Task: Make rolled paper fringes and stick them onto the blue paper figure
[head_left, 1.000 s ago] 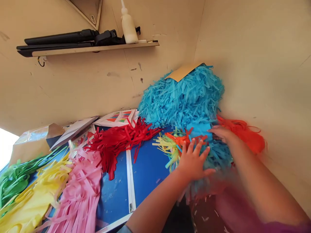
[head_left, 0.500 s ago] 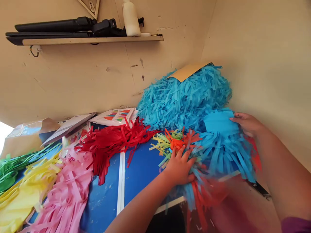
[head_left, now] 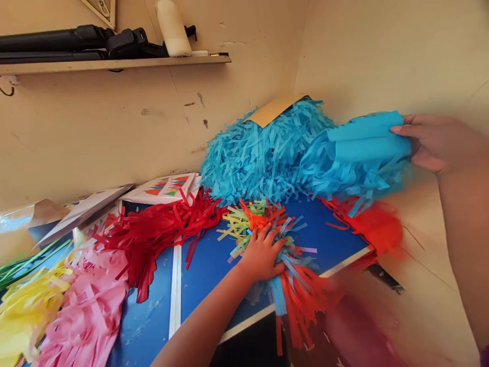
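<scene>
My right hand (head_left: 439, 140) is closed on a folded bundle of light blue fringed tissue paper (head_left: 359, 153) and holds it up in the air near the right wall. My left hand (head_left: 262, 252) lies flat with fingers spread on a mixed pile of multicoloured fringe (head_left: 263, 224) at the front of the blue table (head_left: 214, 265). Behind both stands a big heap of light blue fringe (head_left: 260, 158) with a piece of brown cardboard (head_left: 273, 108) on top. Orange fringe (head_left: 376, 224) lies under the lifted bundle at the table's right edge.
Red fringe (head_left: 153, 229), pink fringe (head_left: 84, 311) and yellow fringe (head_left: 23, 306) lie across the table's left half, green fringe (head_left: 15, 265) beyond them. Printed sheets (head_left: 164, 186) lean at the back. A wall shelf (head_left: 114, 62) carries black tools and a white bottle (head_left: 171, 28).
My right hand has lifted the light blue bundle from the table up and to the right, uncovering the orange fringe. My left hand has stayed pressed on the mixed pile.
</scene>
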Demonstrator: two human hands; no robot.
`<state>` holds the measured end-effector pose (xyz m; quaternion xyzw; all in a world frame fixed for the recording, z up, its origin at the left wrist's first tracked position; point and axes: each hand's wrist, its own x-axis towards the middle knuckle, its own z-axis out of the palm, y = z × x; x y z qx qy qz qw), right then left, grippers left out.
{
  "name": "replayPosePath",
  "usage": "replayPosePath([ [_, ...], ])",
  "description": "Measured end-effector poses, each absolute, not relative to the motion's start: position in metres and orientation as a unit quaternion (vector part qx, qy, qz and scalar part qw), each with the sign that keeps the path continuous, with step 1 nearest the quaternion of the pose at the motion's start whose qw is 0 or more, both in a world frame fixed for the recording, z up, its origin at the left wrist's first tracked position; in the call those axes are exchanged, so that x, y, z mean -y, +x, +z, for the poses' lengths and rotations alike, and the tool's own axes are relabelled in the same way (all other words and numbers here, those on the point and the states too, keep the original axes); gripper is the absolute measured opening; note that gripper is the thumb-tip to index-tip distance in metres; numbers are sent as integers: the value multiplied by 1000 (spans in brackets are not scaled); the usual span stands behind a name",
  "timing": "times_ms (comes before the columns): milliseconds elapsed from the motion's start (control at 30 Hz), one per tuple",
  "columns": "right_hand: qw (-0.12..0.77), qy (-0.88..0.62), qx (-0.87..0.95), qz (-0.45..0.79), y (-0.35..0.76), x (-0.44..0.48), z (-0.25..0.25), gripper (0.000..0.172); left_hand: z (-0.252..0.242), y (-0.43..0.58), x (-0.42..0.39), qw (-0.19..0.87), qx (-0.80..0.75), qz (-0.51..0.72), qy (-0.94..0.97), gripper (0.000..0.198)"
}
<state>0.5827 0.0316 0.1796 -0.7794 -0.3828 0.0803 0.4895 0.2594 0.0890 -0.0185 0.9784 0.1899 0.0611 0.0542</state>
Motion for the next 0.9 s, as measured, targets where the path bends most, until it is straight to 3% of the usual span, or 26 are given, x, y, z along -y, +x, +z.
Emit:
replayPosePath([
  [100,559,-722,354,201,578,-14,198,27,-20,263,-90,57,-187,62,979,62],
  [233,540,-740,320,242,568,6,199,29,-23,265,-90,63,-188,66,978,60],
  [367,481,-709,327,399,568,-6,150,30,-24,266,-88,67,-190,70,977,58],
  [500,411,-677,391,469,578,-40,76,30,-22,266,-88,57,-190,59,978,58],
  [600,391,-682,417,456,586,-57,44,30,-22,266,-89,54,-182,51,981,57],
  [733,348,-726,451,385,598,-63,39,32,-24,267,-90,64,-185,51,979,60],
  [900,220,-823,489,189,601,-68,50,33,-24,269,-87,66,-191,50,978,62],
])
